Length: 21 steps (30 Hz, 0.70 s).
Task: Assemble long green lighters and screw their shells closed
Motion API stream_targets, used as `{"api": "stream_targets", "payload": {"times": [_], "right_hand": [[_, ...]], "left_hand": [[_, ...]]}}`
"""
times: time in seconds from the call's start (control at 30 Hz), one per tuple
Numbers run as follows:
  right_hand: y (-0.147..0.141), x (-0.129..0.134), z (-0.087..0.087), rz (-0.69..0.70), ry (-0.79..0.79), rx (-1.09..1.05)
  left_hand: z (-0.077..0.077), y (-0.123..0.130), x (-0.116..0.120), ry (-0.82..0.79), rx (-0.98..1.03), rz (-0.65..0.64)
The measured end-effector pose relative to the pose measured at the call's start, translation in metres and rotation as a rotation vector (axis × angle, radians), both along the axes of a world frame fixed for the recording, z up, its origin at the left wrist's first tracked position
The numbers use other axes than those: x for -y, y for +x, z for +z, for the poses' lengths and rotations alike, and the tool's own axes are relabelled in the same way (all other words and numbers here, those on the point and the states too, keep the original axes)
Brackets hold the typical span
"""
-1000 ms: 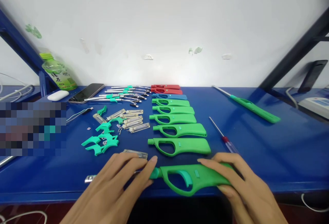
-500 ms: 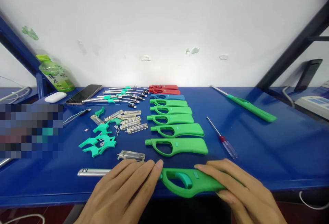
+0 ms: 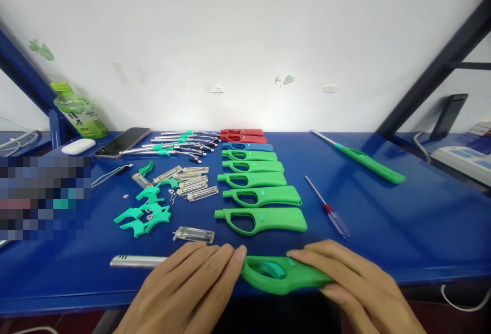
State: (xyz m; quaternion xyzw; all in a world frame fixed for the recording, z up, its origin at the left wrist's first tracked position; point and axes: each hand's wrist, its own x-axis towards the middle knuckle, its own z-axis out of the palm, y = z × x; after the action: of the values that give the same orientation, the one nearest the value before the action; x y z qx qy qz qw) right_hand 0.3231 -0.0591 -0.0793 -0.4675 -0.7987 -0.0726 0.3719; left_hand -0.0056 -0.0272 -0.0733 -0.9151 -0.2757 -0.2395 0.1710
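Note:
A green lighter (image 3: 284,277) with a silver tube lies sideways at the table's front edge, its tube pointing left. My left hand (image 3: 192,288) is closed over the joint between tube and green body, hiding it. My right hand (image 3: 356,283) grips the handle end, fingers on top and thumb below. Behind the lighter sits a clear fuel tank (image 3: 194,234). Farther back, several green casings (image 3: 284,219) are stacked in a column, with a blue casing (image 3: 249,147) and red casings (image 3: 251,132) at the back.
Teal triggers (image 3: 132,215), clear tanks (image 3: 202,193) and metal tubes (image 3: 132,152) with wires lie left. A phone (image 3: 123,142), white case (image 3: 79,146) and green bottle (image 3: 82,114) stand behind. A screwdriver (image 3: 330,208) and another green lighter (image 3: 370,164) lie right.
The lighter in my hands has turned slightly, and its body shows at a different angle. Its teal trigger looks lower and narrower. The whole view has shifted a little.

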Motion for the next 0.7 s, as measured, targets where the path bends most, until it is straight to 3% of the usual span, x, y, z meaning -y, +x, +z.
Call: {"api": "stream_targets", "payload": {"times": [0.13,0.33,0.7], "right_hand": [[-0.003,-0.002,0.003,0.05,0.041,0.039],[-0.007,-0.008,0.006,0.082,0.055,0.041],[-0.005,-0.015,0.0,0.173,0.056,0.091]], "left_hand": [[-0.004,0.0,-0.007,-0.05,0.06,0.04],[0.003,0.013,-0.012,-0.168,0.133,0.044],[0.009,0.024,-0.01,-0.051,0.165,0.026]]}}
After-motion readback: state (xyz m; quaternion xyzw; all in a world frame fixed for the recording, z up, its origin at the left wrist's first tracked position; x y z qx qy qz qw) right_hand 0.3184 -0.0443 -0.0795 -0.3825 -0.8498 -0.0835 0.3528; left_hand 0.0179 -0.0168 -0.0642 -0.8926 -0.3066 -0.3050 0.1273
